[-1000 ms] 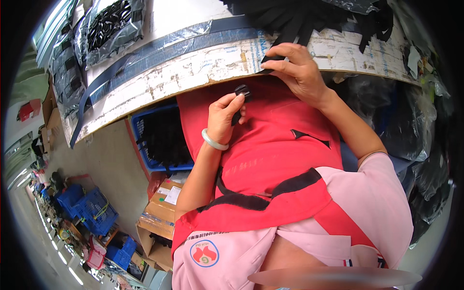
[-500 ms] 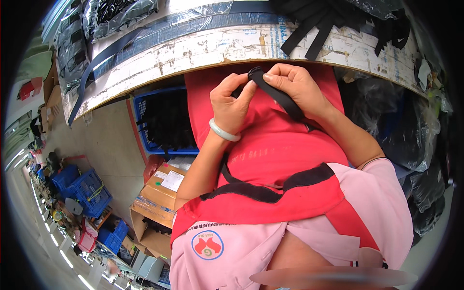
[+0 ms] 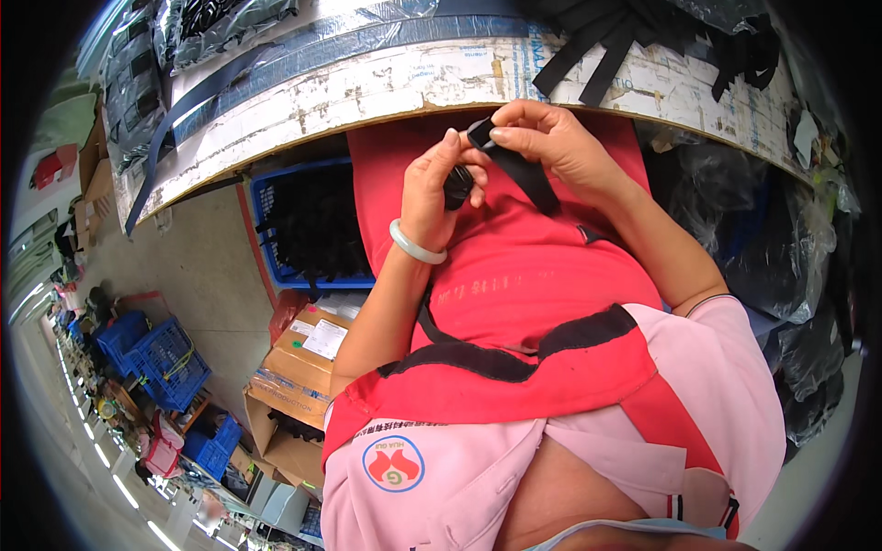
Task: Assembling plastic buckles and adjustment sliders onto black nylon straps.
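Observation:
In front of the table's edge, over the red apron [image 3: 533,266], my two hands are close together. A black webbing strap [image 3: 525,176] is pinched at its upper end between the thumb and fingers of my right hand [image 3: 565,147]; its other end hangs down over the apron. Where I pinch it, the strap bends into a small loop. My left hand [image 3: 428,193], with a pale bangle at the wrist, curls its fingers round a small dark piece [image 3: 457,186], perhaps a plastic buckle. Its thumb points up beside the strap's loop.
The worn white table [image 3: 404,87] curves across the top, with several black straps [image 3: 606,64] at right and plastic-wrapped black goods [image 3: 136,101] at left. Below it stands a blue crate [image 3: 265,207] of black material. A cardboard box [image 3: 285,390] is beside me; plastic bags [image 3: 772,248] lie right.
The strap's upper end has opened from a tight fold into a loop, and my right hand has risen slightly. My left hand has turned, and the dark piece shows in its fingers.

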The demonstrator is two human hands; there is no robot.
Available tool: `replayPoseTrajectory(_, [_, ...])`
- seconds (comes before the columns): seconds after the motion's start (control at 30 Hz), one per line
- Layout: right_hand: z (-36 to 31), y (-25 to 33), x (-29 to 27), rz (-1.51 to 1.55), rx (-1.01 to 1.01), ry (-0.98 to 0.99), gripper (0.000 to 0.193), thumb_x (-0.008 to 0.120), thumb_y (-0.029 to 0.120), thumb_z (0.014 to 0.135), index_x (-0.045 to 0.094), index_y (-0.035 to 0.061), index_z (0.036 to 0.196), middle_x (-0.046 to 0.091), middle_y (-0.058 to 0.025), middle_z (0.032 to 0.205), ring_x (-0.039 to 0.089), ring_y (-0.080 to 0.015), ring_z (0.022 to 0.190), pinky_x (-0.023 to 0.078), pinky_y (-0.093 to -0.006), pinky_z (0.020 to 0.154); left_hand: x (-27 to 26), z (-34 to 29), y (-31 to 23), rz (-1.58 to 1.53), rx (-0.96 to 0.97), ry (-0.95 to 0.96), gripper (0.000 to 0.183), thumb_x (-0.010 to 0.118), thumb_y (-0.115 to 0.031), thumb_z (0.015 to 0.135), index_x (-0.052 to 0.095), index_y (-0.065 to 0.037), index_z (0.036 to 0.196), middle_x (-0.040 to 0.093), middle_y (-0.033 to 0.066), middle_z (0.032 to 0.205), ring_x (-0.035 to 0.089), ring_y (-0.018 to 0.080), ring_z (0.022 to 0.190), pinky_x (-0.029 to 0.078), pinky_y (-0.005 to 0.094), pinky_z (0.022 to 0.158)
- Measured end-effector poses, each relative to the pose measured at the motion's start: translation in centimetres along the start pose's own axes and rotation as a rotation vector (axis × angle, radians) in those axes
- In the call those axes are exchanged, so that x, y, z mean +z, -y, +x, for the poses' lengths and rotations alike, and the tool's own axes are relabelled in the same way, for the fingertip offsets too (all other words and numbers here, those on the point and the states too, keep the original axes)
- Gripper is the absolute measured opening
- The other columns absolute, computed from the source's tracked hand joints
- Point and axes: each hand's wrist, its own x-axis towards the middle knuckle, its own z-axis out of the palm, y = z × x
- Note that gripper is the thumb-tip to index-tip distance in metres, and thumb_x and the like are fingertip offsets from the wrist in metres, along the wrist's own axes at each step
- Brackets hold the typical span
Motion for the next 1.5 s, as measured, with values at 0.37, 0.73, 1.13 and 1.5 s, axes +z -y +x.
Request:
replayPoseTrajectory(0.37, [-2.9,2.8,3.4,-0.421,-0.284,-0.137,0.010,0.064,0.009,0.091,0.060,0.0004,0.092,0.060,-0.0003,0.071,0.054,-0.0043,0.053,0.044,-0.0180,0.046,0.8,0.0,-0.1,0.308,0.322,-0.075,0.022,0.065,-0.013,0.091,0.068,0.006,0.102,0.067,0.0096,0.077,0.060,0.0107,0.061,0.047,0.0211,0.047])
replayPoseTrajectory(0.73, [-0.9,0.9,1.0,-0.192,-0.021,-0.087,0.026,0.060,0.024,0.095,0.059,0.0005,0.106,0.058,-0.0001,0.073,0.058,-0.0064,0.056,0.049,-0.0200,0.048,0.2,-0.5,0.9,0.497,0.574,0.006,0.017,0.066,0.002,0.087,0.069,0.003,0.103,0.064,0.0038,0.080,0.058,0.0072,0.064,0.047,0.0187,0.051])
replayPoseTrajectory(1.13, [-1.3,1.2,-0.1,-0.725,-0.326,-0.182,0.017,0.062,0.019,0.093,0.063,0.0034,0.099,0.059,-0.0005,0.071,0.057,-0.0077,0.063,0.049,-0.0239,0.059,-8.3,-12.5,-9.3,0.702,0.186,-0.216,0.018,0.058,-0.010,0.088,0.067,0.003,0.098,0.059,0.0047,0.072,0.046,0.0064,0.049,0.031,0.0195,0.043])
replayPoseTrajectory(1.5, [-0.4,2.3,-5.8,-1.608,-0.885,-0.318,0.018,0.070,0.007,0.080,0.070,0.0083,0.098,0.066,-0.0041,0.100,0.059,-0.0248,0.098,0.048,-0.0344,0.085,-14.6,-9.1,-4.9,0.131,0.351,-0.355,0.043,0.053,-0.007,0.096,0.038,-0.001,0.136,0.061,0.0232,0.112,0.066,0.0190,0.079,0.051,0.0232,0.057])
